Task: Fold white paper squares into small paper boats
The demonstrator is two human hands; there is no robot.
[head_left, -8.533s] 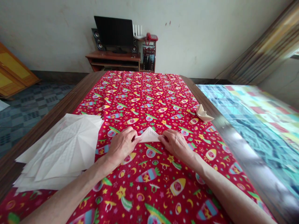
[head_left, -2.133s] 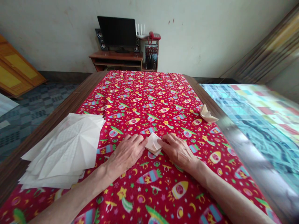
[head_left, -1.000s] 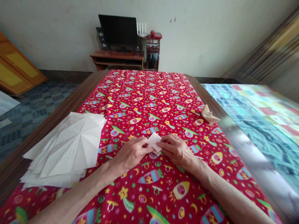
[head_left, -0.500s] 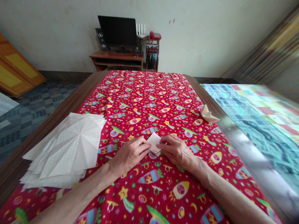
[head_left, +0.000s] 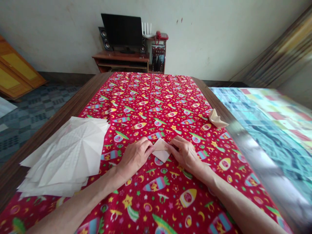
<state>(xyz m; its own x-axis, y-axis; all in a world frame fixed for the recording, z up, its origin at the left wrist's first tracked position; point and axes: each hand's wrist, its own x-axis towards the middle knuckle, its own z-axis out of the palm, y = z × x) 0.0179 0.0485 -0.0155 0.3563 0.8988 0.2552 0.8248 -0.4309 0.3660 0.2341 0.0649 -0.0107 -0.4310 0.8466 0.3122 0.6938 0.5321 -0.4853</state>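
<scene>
With nearly closed fingers, our left hand (head_left: 138, 151) and right hand (head_left: 184, 152) pinch opposite corners of the folded paper (head_left: 162, 155), white, diamond-shaped, creased across, at twelve o'clock on the table's (head_left: 90, 88) red rocket-print cloth (head_left: 148, 112); a monitor (head_left: 121, 31) stands at eleven.

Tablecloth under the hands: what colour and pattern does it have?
Red tablecloth, printed with rockets, stars and moons; clearest in the current head view.

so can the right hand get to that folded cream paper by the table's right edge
Probably yes: only red cloth shows between the right hand and the cream paper, though it'd likely have to leave the small white square first.
</scene>
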